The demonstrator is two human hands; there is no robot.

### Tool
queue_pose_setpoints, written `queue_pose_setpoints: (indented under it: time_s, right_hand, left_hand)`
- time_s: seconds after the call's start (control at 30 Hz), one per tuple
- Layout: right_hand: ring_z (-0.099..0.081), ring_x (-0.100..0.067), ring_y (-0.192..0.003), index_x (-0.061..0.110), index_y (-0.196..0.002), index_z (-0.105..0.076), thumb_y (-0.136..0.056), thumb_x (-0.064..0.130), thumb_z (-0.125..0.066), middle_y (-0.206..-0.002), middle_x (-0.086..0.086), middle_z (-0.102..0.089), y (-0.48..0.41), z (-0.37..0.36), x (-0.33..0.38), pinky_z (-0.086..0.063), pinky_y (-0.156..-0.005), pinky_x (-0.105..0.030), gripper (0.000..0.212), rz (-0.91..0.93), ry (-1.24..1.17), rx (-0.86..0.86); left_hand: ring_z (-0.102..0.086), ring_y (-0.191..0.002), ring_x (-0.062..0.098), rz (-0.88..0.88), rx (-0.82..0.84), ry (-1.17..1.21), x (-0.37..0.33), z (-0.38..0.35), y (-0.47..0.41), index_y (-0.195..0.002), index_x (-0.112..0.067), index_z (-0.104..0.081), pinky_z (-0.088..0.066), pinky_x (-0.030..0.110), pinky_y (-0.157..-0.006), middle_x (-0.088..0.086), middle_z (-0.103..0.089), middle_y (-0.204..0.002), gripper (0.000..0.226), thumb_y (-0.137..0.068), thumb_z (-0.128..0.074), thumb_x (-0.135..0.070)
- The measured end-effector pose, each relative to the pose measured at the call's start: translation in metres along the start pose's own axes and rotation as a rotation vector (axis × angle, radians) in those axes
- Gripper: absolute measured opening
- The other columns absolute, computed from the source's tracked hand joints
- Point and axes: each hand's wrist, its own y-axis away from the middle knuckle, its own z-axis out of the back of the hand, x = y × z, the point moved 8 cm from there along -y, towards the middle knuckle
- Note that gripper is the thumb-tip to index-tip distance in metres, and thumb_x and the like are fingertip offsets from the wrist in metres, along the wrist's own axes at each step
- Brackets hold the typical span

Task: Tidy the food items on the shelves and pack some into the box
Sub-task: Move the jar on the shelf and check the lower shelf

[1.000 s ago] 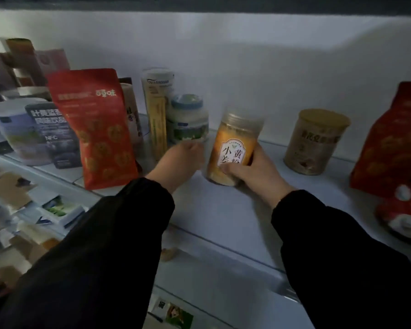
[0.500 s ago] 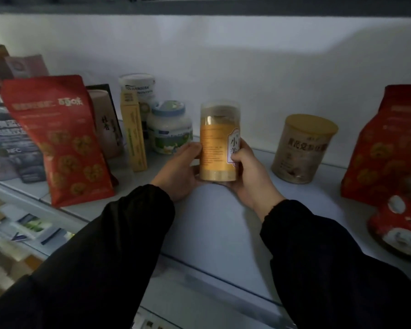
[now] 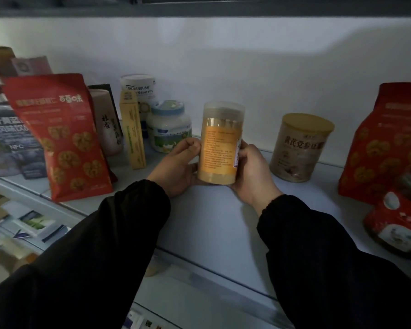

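Note:
A tall clear jar of yellow powder (image 3: 220, 143) with an orange label stands upright on the white shelf (image 3: 214, 224), its printed back turned toward me. My left hand (image 3: 176, 165) grips its left side, thumb and fingers curled against it. My right hand (image 3: 252, 172) wraps round its right side. Both sleeves are black. Whether the jar's base touches the shelf is unclear. No box is in view.
Left of the jar stand a white tub (image 3: 169, 127), a slim yellow carton (image 3: 133, 134), a tall white can (image 3: 138, 89) and a red walnut pouch (image 3: 62, 136). To the right are a gold-lidded tin (image 3: 299, 148), another red pouch (image 3: 387, 143) and a red jar (image 3: 399, 224).
The jar went from tilted with its front label facing me to upright and turned, back label toward me. My left hand came onto its left side.

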Motion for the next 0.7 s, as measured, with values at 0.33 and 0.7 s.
queue_pose_setpoints:
  time_s: [0.33,0.7]
  right_hand:
    - [-0.056,-0.045,-0.133,0.016,-0.115,-0.067,-0.101,0.020,-0.031,-0.119,-0.021,-0.065,-0.001,0.002,-0.001,-0.048,-0.106,-0.065,0.039,0.010,0.012,0.010]
    - [-0.072,-0.032,-0.108,0.018,-0.113,-0.069,-0.108,0.024,-0.038,-0.107,-0.012,-0.075,0.005,-0.006,0.008,-0.054,-0.101,-0.061,0.032,0.073,0.088,0.020]
  left_hand:
    - [-0.050,-0.137,0.049,0.030,0.036,-0.027,0.004,0.002,-0.004,-0.130,-0.017,-0.049,-0.058,0.066,-0.086,0.017,-0.057,-0.132,0.042,-0.095,-0.064,-0.036]
    - [-0.057,-0.132,0.045,0.033,-0.045,-0.012,0.007,0.009,-0.007,-0.133,-0.011,-0.054,-0.059,0.059,-0.088,0.019,-0.061,-0.129,0.032,-0.108,-0.051,-0.031]
